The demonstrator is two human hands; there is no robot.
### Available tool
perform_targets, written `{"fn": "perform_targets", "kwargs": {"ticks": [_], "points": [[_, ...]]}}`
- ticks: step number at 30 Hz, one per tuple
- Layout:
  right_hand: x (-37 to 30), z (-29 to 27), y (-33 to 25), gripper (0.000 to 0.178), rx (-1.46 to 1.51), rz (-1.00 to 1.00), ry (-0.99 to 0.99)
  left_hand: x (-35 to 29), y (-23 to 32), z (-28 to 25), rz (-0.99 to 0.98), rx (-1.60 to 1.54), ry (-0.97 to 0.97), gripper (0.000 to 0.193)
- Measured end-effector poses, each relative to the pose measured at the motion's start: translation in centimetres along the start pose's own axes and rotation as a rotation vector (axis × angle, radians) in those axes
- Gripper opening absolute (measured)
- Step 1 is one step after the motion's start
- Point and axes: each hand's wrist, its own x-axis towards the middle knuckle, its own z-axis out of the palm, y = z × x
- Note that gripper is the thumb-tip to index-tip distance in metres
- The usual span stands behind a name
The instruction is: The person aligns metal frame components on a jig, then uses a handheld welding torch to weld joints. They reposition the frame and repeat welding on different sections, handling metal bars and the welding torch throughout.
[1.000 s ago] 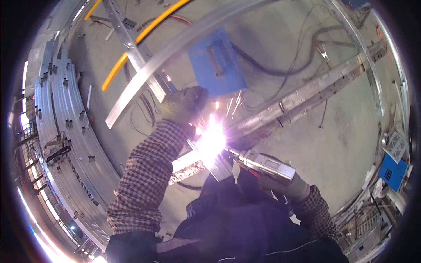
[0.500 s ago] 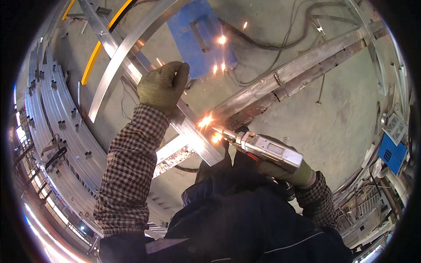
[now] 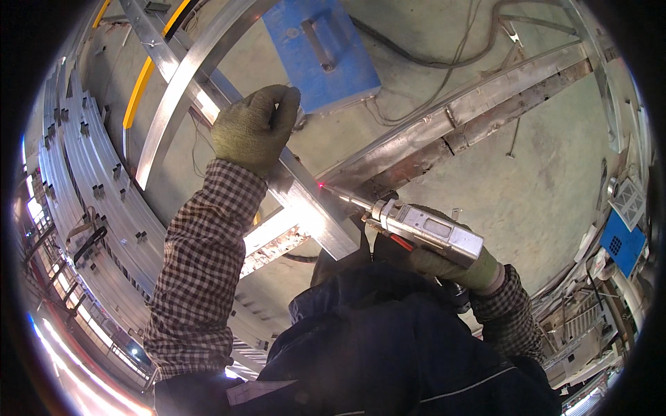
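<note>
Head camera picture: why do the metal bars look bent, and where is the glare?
Head view: the fisheye lens bows straight bars toward the dark round rim; glare washes out the lower left edge; only a small red dot glows at the welding tool tip.

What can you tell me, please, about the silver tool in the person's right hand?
The handheld torch is a boxy, silver-grey metal body that narrows to a slim nozzle pointing up-left. A small red dot glows at the nozzle's tip, right at the joint where the flat metal bar meets the long beam. No sparks show. The gloved right hand grips the tool's rear from below; a thin red part runs along its underside. The gloved left hand holds the bar further up.
</note>
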Motion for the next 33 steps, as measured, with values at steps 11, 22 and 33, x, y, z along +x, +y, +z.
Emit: {"fn": "perform_targets", "kwargs": {"ticks": [11,22,33], "points": [[0.0,-0.3,-0.5,0.049,0.03,0.001,-0.015,0.0,-0.6,0.3,-0.092,-0.265,-0.069,0.021],[-0.2,-0.8,-0.4,0.053,0.018,0.011,-0.034,0.2,0.0,-0.1,-0.152,-0.029,-0.114,0.04],[-0.2,-0.7,-0.7,0.058,0.142,-0.003,-0.048,0.6,-0.2,0.1,-0.192,-0.037,-0.172,0.034]]}}
